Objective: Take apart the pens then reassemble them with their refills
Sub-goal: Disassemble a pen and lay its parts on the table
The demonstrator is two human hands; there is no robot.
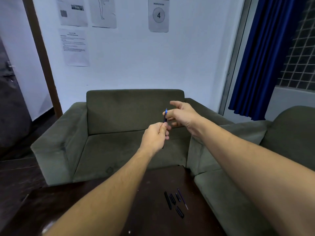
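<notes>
Head view: pen (165, 118) held in the air before the sofa (119, 116), long axis near upright, blue tip toward 12 o'clock. Left hand (156, 135) grips the lower barrel, fingers curled round it. Right hand (183, 114) lies at 3 o'clock of the tip, fingers (168, 113) loosely apart, one seemingly touching it. Loose pen parts (172, 199) lie on the tabletop (144, 210) at 6 o'clock.

A pen (165, 118) is held upright before a sofa (127, 108); its lower end is gripped by the left hand (156, 136), and its upper part is touched by the right hand (183, 114). Pen parts (172, 199) are laid near the table's (153, 184) right edge.
</notes>
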